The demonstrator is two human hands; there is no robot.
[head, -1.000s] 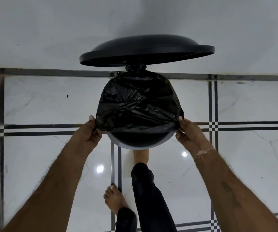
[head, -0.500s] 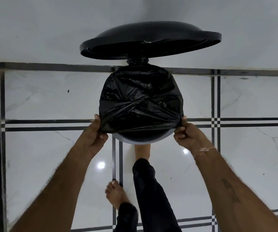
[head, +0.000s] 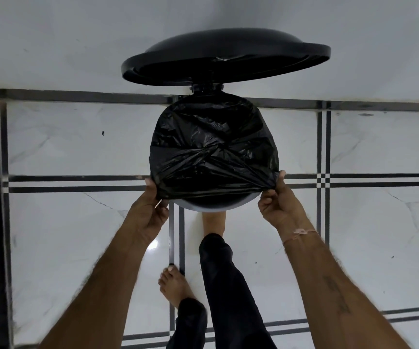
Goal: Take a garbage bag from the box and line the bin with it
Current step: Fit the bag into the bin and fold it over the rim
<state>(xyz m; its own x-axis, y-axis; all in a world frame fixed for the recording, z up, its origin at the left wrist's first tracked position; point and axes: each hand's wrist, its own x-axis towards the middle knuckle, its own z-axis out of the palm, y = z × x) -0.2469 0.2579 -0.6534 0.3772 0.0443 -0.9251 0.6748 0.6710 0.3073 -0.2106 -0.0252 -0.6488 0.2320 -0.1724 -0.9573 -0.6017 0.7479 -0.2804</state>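
**Stretching a black liner over the bin's mouth**

Gripping the near edge of the garbage bag [head: 213, 157] from both sides, the person stands over a round bin [head: 211, 206] on a white tiled floor [head: 354, 235] crossed by dark lines. The left hand [head: 148, 210] pinches the plastic at the bag's near-left corner, thumb on top and fingers curled beneath. The right hand [head: 277, 205] has its fingers closed tight on a bunched fold at the near-right corner, the film drawn taut between the two hands.

The bag already covers most of the opening: it lies wrinkled and twisted across the top, with creases meeting near the middle. Only a pale crescent of the bin's near rim shows below the stretched edge. The black lid [head: 224, 59] stands raised behind the bin on its hinge, against the white wall [head: 77, 41].

One bare foot [head: 213, 221] sits right at the base of the bin, below the rim, its dark trouser leg [head: 226, 285] running toward the camera. The other foot [head: 175, 285] is planted on the tiles to the left, well back from the bin. A thin thread band [head: 300, 234] circles the right wrist.
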